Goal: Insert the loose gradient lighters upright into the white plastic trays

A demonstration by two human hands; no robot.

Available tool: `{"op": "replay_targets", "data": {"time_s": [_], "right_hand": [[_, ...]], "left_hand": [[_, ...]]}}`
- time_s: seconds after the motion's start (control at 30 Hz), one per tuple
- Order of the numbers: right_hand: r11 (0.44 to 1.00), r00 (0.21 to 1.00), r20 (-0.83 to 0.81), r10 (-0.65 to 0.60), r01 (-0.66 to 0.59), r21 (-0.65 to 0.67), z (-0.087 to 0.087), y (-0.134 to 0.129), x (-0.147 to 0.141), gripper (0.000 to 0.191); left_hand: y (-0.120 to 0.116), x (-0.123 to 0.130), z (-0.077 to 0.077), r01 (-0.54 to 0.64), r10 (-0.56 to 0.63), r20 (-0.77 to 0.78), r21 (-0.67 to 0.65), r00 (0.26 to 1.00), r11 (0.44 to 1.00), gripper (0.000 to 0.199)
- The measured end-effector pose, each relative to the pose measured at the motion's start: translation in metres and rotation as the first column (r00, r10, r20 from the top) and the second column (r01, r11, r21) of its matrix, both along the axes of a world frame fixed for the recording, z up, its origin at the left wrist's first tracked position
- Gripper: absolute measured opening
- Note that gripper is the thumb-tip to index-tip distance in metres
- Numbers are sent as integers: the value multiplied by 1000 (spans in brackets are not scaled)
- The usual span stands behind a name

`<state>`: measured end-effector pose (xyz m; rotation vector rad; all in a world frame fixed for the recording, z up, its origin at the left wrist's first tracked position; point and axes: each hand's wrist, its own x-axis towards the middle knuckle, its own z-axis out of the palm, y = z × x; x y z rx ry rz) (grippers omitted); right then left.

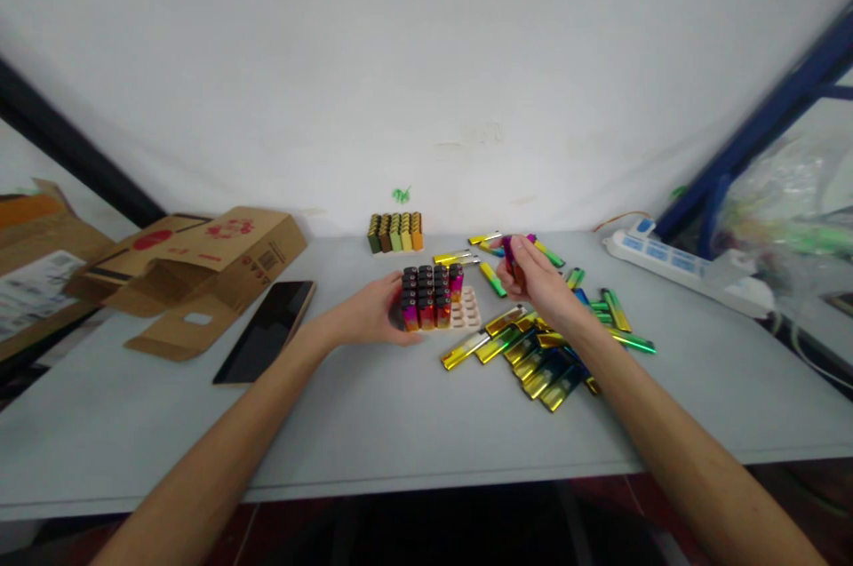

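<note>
Pinching a purple, black-topped lighter (509,251) in the closed right hand (523,271) near scattered metallic yellow-green lighters (526,363), while cupping the half-open left hand (373,313) against purple-red upright lighters (426,304) in a pale slotted tray (470,310), apparently steadying them.

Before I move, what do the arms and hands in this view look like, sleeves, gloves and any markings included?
The left hand and right hand are ungloved. The left forearm and right forearm look slim, narrowing toward the wrists, with no sleeve, watch, bracelet, cable or marking visible. Rings are too small to tell.
</note>
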<state>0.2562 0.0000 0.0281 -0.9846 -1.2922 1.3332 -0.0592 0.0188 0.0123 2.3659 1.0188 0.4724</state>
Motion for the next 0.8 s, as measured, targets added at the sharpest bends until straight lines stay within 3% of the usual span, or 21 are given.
{"op": "replay_targets", "data": {"time_s": [0.17,0.43,0.8], "right_hand": [[995,997,-71,-30,24,-93,0,5,-3,64],[984,983,-55,-175,173,-47,-6,0,-12,49],[999,994,-98,-47,46,-12,-12,4,-17,65]], "left_hand": [[1,0,-1,2,-2,9,-12,1000,1000,83],[1,0,0,11,-11,1,11,1000,1000,75],[3,-1,-2,10,-10,-2,8,1000,1000,81]]}}
